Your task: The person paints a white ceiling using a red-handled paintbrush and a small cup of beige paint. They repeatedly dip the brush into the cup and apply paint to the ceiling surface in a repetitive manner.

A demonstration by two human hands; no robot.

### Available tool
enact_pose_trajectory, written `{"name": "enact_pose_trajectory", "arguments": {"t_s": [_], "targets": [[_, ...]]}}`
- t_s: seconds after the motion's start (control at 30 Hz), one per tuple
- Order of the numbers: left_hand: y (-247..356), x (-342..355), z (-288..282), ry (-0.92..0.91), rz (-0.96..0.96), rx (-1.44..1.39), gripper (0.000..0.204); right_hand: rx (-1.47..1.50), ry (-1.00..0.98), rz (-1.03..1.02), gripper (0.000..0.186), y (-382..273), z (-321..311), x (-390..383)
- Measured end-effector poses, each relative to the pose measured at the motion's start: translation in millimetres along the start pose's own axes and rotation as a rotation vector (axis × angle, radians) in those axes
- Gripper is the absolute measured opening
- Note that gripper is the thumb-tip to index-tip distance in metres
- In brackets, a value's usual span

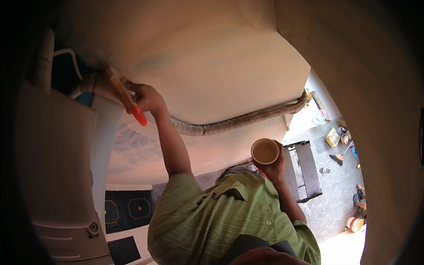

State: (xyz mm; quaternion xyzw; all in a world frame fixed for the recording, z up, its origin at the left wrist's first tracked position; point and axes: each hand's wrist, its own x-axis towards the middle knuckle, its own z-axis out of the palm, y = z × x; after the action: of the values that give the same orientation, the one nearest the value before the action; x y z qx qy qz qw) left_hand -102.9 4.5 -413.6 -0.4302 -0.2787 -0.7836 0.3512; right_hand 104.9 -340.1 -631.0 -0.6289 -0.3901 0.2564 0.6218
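Observation:
My left hand is raised at the upper left, its fingers closed around the handle of a paintbrush. The brush's red handle end points down toward me, while its upper end reaches up to the wall beside a pipe; the bristles are blurred in shadow there. Lower and to the right, my right hand grips a round pale tub from below and the side. The tub is held with its mouth facing up, and its inside looks beige; how full it is cannot be told. Uneven, smudged patches show on the cream wall.
A wrapped pipe runs along the wall. A large pale casing stands close at left. Far below on the right are a slatted bench, a broom, a slipper, a bucket and part of another person.

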Motion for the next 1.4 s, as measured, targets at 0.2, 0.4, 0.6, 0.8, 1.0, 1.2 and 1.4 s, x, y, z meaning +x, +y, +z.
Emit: {"name": "enact_pose_trajectory", "arguments": {"t_s": [0.2, 0.4, 0.6, 0.8, 1.0, 1.2, 1.4], "targets": [[122.3, -74.8, 23.6, -0.295, -0.005, -0.145, 0.022, -0.027, 0.044, -0.048, 0.084, 2.8, -1.2, -8.1], [250.9, -73.7, 28.9, -0.446, -0.626, -0.920, 0.023, -0.112, 0.045, -0.085, 0.084, -5.3, -5.0, -9.0], [113.1, -20.7, 12.6, -0.441, -0.499, -0.446, 0.017, -0.081, 0.018, -0.080, 0.086, -2.2, -2.6, -7.3], [29.9, 9.2, -7.2, -0.151, -0.107, -0.167, 0.014, -0.016, -0.012, -0.037, 0.087, 1.6, 5.5, -6.6], [23.6, -62.6, 13.0, -0.252, -0.171, -0.156, 0.035, -0.055, 0.004, -0.035, 0.086, 1.2, 5.3, -18.6], [207.2, -90.1, 19.3, -0.346, -0.224, -0.455, 0.012, -0.056, 0.059, -0.043, 0.087, 2.9, -5.4, -25.7], [212.8, -75.4, 2.0, -0.530, -0.401, -0.738, 0.022, -0.119, 0.079, -0.073, 0.086, -1.9, -14.7, -21.7]]}}
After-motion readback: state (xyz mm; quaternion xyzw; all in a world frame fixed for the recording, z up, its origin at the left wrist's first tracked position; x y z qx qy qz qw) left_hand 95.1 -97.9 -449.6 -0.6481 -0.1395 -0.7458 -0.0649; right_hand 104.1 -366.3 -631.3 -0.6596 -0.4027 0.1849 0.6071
